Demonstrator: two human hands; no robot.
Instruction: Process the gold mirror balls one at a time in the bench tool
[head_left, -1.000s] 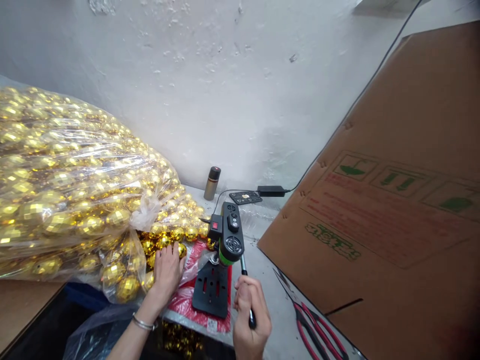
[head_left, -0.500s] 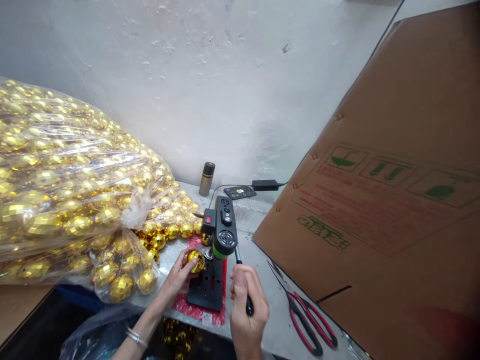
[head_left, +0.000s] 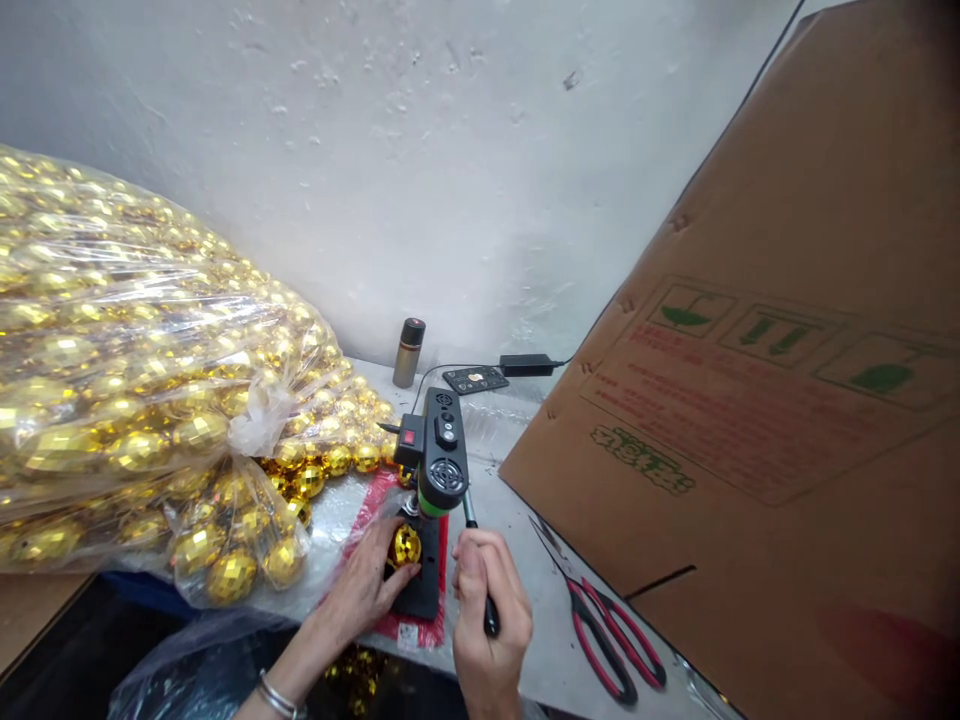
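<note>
A gold mirrored ball [head_left: 407, 546] sits between the thumb and fingers of my left hand [head_left: 367, 575], over the black base plate [head_left: 421, 597] of a small bench drill press. The drill press head [head_left: 444, 455], black with a green band, stands just above and behind the ball. My right hand [head_left: 491, 600] is wrapped around the black-gripped lever handle [head_left: 491, 617] at the machine's right side. Whether the drill tip touches the ball is hidden under the head. Beneath the base lies a red plastic sheet [head_left: 431, 632].
A big clear bag [head_left: 150, 330] of gold balls fills the left, with loose gold balls [head_left: 337, 460] beside it. Red-handled scissors [head_left: 607, 630] lie at right, before a cardboard box [head_left: 750, 400]. Behind stand a spray can [head_left: 409, 355], a phone [head_left: 475, 379] and a power adapter [head_left: 526, 365].
My left hand has moved the ball right and slightly down, from the plate's left edge to over the plate. My right hand stays on the lever. The view has shifted a little.
</note>
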